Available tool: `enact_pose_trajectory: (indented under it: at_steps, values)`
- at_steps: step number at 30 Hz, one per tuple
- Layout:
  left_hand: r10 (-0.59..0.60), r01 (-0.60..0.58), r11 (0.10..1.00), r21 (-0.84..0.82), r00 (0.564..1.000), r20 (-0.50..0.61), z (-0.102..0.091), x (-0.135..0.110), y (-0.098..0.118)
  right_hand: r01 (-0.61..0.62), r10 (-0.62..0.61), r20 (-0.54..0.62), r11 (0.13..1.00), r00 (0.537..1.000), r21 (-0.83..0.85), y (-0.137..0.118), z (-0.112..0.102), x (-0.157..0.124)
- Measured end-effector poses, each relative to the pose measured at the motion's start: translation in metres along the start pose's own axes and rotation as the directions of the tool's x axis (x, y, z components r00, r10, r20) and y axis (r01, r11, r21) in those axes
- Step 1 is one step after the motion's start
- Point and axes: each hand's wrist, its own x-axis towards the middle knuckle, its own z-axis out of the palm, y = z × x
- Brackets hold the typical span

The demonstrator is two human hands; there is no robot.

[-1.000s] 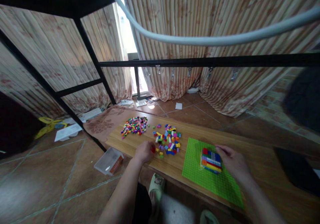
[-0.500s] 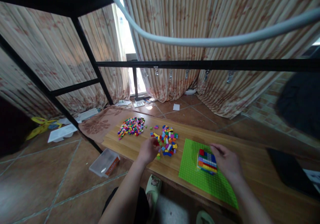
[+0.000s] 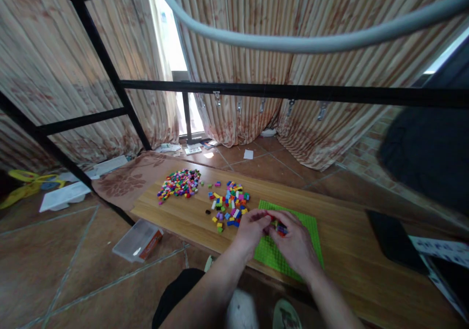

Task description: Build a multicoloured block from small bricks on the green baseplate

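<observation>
Your left hand [image 3: 252, 230] and right hand [image 3: 295, 244] both pinch the brick stack [image 3: 280, 229] over the baseplate [image 3: 311, 231], on the near side of the board [image 3: 351, 255]. Press unevenly and the stack may split or the baseplate may slide. Just beyond on the left, your wrist could scatter the loose bricks [image 3: 229, 204].

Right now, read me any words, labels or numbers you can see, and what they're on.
No text can be read.
Papers by the curtain: print too small.
Box on the floor: orange label blurred.
Sheet at the right edge: print blurred.
</observation>
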Motion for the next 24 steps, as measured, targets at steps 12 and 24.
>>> enact_pose_trajectory:
  at_steps: [12, 24]
  values:
    - [0.031, -0.014, 0.984, 0.179, 0.995, -0.092, 0.008, 0.010, -0.007, -0.175, 0.181, -0.138, 0.983, 0.974, 0.059, 0.030, -0.026, 0.000]
    - [0.224, -0.192, 0.855, 0.482, 0.975, -0.009, -0.002, 0.044, -0.032, -0.333, 0.339, -0.067, 0.939, 0.938, 0.089, 0.058, -0.014, 0.004]
